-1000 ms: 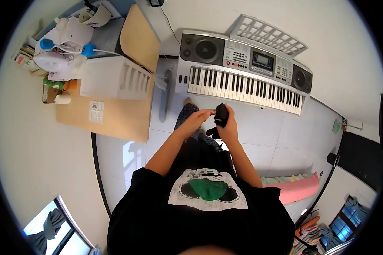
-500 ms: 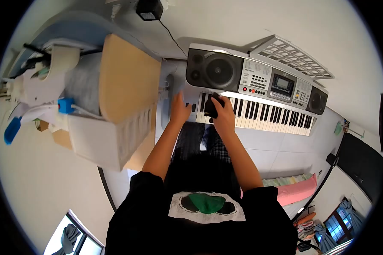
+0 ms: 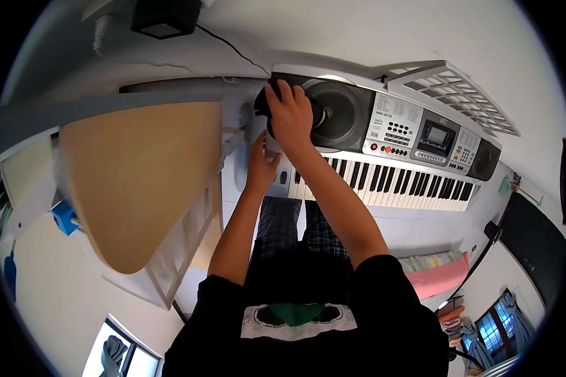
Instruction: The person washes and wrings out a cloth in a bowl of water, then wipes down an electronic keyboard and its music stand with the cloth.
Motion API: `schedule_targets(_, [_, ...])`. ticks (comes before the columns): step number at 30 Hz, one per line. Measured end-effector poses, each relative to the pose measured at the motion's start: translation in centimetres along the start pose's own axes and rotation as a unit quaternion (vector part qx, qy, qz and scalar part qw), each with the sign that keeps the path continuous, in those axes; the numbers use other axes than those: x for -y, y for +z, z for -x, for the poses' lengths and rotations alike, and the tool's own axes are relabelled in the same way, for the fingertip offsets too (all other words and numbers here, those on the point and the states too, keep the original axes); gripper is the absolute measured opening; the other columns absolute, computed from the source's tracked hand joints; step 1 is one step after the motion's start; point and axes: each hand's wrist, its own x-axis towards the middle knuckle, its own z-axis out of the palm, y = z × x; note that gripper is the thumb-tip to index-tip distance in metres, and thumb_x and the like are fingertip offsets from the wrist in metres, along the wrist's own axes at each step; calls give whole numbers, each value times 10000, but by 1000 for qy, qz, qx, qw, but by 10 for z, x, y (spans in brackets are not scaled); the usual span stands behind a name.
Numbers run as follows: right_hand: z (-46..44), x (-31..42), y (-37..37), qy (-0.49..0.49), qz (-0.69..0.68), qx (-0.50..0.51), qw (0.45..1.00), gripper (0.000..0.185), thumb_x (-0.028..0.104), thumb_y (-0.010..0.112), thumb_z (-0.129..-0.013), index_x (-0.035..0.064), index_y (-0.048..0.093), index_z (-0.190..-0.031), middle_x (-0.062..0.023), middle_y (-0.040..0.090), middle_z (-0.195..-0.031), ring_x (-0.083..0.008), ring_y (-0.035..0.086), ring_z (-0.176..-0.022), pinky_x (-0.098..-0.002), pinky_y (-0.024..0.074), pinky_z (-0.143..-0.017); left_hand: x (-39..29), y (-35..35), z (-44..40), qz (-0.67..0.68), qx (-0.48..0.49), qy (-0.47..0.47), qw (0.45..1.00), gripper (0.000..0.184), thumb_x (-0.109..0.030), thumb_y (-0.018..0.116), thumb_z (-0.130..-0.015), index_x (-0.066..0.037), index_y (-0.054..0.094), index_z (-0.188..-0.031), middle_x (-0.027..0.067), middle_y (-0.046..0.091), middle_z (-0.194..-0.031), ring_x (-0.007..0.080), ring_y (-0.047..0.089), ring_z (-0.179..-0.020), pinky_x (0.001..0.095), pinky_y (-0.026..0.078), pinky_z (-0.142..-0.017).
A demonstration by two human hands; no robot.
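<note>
My right hand (image 3: 290,119) is over the left end of the silver electronic keyboard (image 3: 371,149), beside its large round speaker (image 3: 339,113). Its fingers are bent over a black cloth-like thing (image 3: 261,100), which shows past the hand at the keyboard's upper left corner. How much of it lies under the palm is hidden. Lower down, my left hand (image 3: 261,164) is at the keyboard's left side, with fingers stretched upward and the thumb apart. Nothing shows in it. White and black keys (image 3: 390,182) run off to the right.
A wooden board (image 3: 144,169) on a white unit stands close on the left. A black power adapter (image 3: 163,16) with a cord (image 3: 233,47) is on the wall. The white music stand (image 3: 459,94) rises behind the keyboard. A pink folded item (image 3: 437,276) lies at lower right.
My right hand has gone from the low keys up and left to the speaker end with the black cloth-like thing. My left hand stays near the keyboard's left side. The view has shifted.
</note>
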Motion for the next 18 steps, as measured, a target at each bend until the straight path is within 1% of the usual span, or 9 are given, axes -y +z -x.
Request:
schedule_targets(4, [1,-9,9,-29,6,20,999,377,78,572,-690,82,643,-1060,-80,559,-1125,-277,527,-911,-357,462,-712,-6,-3,1,-7,5,-18,1000,731,-37,709,-749,-25,331,-1374,196,437,-1294,332,457,-1181,388,399,-979])
schedule_targets(6, [3,-20,5,-73,12,5,997,359,136,560,-719,75,628,-1067,-65,557,-1079,-245,513,-840,-340,437,-654,-5,-4,-1,-15,13,-9,1000,753,-53,728,-742,-13,313,-1369,208,444,-1289,330,483,-1162,400,403,-975])
schedule_targets(7, [4,-28,2,-71,13,5,997,359,136,560,-719,75,628,-1067,-65,557,-1079,-245,513,-840,-340,437,-654,-4,-4,-2,-16,14,-8,1000,753,-53,728,-742,-13,313,-1369,208,444,-1289,330,483,-1162,400,403,-975])
schedule_targets(9, [9,-48,-10,-20,61,28,998,368,129,558,-733,98,620,-1095,-53,557,-1094,-249,520,-852,-355,452,-666,-1,-4,-1,-19,2,1,1000,761,-45,731,-729,-32,319,-1369,201,445,-1290,325,492,-1146,401,411,-969])
schedule_targets(10, [11,-60,-20,19,91,40,995,382,114,556,-740,116,612,-1118,-45,558,-1123,-260,530,-894,-372,470,-707,-3,-5,-1,-19,2,1,1000,761,-45,731,-729,-32,319,-1369,201,445,-1290,325,492,-1146,401,411,-969])
schedule_targets(13, [19,-101,-45,120,116,-8,986,501,-4,603,-639,107,622,-1127,-74,562,-1168,-303,526,-937,-379,477,-779,-5,-5,-3,-21,13,-10,1000,758,-45,730,-727,-54,327,-1369,193,445,-1292,321,496,-1139,399,416,-965])
schedule_targets(14, [23,-107,-52,146,132,0,981,528,-24,619,-610,100,626,-1124,-82,557,-1170,-310,523,-935,-380,477,-786,-5,-5,-2,-18,13,-10,1000,756,-44,728,-727,-62,330,-1370,192,442,-1294,318,499,-1137,399,417,-965])
schedule_targets(16, [27,-107,-56,200,138,16,970,612,-76,624,-568,126,616,-1146,-82,549,-1170,-309,511,-991,-365,496,-789,-11,-7,-1,-15,14,-10,1000,754,-42,726,-728,-70,332,-1370,192,440,-1295,316,501,-1134,399,417,-964])
schedule_targets(18, [25,-95,-49,231,113,-3,966,605,-86,610,-575,122,616,-1143,-87,549,-1160,-312,509,-995,-374,481,-818,-17,-8,0,-16,20,-32,999,729,-50,712,-740,-70,340,-1367,169,440,-1276,324,469,-1163,385,398,-985])
